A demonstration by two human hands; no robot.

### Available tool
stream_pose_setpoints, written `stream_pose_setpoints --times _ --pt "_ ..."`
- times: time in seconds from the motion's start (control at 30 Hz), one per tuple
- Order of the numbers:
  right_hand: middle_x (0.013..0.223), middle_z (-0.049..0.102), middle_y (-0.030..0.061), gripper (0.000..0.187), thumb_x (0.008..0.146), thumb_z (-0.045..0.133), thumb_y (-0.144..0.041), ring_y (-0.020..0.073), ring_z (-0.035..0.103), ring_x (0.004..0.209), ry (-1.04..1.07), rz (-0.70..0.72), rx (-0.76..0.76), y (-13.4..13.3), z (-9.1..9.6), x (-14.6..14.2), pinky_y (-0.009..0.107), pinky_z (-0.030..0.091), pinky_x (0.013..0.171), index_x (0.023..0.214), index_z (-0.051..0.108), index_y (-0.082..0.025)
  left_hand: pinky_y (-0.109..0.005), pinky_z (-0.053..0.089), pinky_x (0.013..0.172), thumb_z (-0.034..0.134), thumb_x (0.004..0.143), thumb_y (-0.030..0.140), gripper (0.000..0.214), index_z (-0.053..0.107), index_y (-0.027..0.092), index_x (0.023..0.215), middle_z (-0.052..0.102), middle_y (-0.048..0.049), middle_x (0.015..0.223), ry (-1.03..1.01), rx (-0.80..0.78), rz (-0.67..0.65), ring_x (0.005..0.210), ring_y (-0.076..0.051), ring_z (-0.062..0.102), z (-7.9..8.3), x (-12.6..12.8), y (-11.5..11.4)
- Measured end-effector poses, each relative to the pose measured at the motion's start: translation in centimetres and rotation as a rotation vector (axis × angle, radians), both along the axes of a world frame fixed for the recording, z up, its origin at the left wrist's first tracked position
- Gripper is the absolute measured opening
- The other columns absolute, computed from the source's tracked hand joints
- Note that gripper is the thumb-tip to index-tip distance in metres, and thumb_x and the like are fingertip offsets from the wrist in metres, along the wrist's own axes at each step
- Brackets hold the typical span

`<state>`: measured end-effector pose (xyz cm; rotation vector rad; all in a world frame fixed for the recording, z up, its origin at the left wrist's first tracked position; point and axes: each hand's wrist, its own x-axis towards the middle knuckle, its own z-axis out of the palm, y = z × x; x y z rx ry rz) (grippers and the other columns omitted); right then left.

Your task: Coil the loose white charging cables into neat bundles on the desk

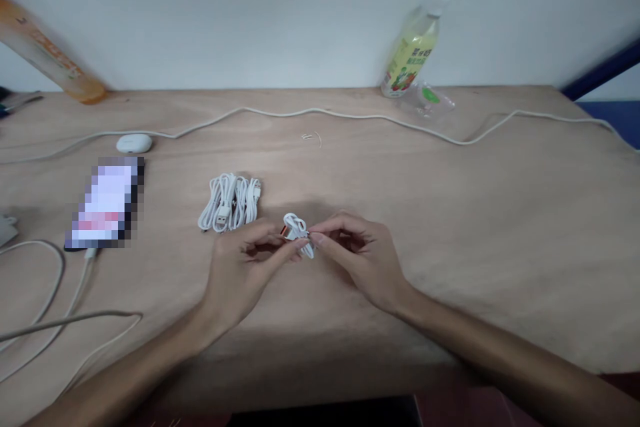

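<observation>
My left hand [245, 273] and my right hand [363, 257] meet over the middle of the wooden table [450, 213]. Between their fingertips they pinch a small coiled white cable [297, 227] with an orange-tipped plug. Both hands hold it just above the tabletop. Just to the left of it lies a bundle of coiled white USB cables [230, 202], untouched.
A phone [106, 203] lies at the left with a cable plugged in. A white earbud case [134, 143] sits behind it. A long white cord [350, 116] runs across the back. A yellow drink bottle [413, 47] and an orange bottle [47, 53] stand by the wall.
</observation>
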<state>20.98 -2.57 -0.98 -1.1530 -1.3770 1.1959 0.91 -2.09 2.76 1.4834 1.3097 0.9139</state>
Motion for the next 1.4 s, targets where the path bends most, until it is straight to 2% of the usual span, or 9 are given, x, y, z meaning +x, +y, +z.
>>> stream_pose_setpoints --times 0.27,0.53,0.8,1.17,1.4 --pt "0.081 0.081 0.0024 0.009 0.092 0.083 -0.033 0.0174 0.069 0.071 0.027 0.009 -0.001 0.19 0.03 0.04 0.030 0.051 0.063 0.089 0.088 -0.027 -0.028 0.063 0.070 0.084 0.087 0.034 0.015 0.080 0.026 0.075 0.082 -0.0008 0.075 0.016 0.026 -0.008 0.073 -0.020 0.078 0.01 0.02 -0.16" --pt "0.078 0.081 0.0022 0.008 0.088 0.085 -0.032 0.0169 0.069 0.069 0.087 -0.008 -0.033 0.17 0.24 -0.13 0.030 0.052 0.062 0.083 0.088 -0.027 -0.030 0.065 0.069 0.083 0.087 0.033 0.015 0.079 0.025 0.075 0.083 -0.0015 0.075 -0.060 -0.072 -0.030 0.068 -0.020 0.078 -0.01 0.17 -0.26" --pt "0.072 0.077 0.0018 0.009 0.087 0.085 -0.033 0.0160 0.063 0.065 0.075 -0.037 -0.039 0.06 0.03 -0.30 0.030 0.048 0.059 0.081 0.087 -0.027 -0.031 0.067 0.069 0.083 0.086 0.035 0.015 0.080 0.025 0.075 0.084 -0.0023 0.076 -0.092 -0.136 -0.031 0.067 -0.021 0.078 0.09 0.35 -0.26" --pt "0.075 0.078 0.0018 0.013 0.091 0.082 -0.037 0.0157 0.063 0.066 0.070 -0.003 -0.084 0.09 0.36 -0.26 0.030 0.048 0.060 0.086 0.088 -0.027 -0.030 0.067 0.066 0.081 0.088 0.034 0.015 0.079 0.024 0.077 0.082 -0.0017 0.072 -0.099 -0.143 -0.045 0.065 -0.020 0.078 -0.01 0.14 0.14" --pt "0.072 0.073 -0.0005 0.016 0.093 0.083 -0.042 0.0132 0.056 0.060 0.090 -0.019 -0.096 -0.04 0.27 -0.37 0.027 0.046 0.055 0.091 0.088 -0.026 -0.031 0.068 0.065 0.081 0.089 0.036 0.015 0.080 0.024 0.079 0.082 -0.0022 0.070 -0.065 -0.131 -0.046 0.064 -0.021 0.078 -0.14 -0.04 0.24"
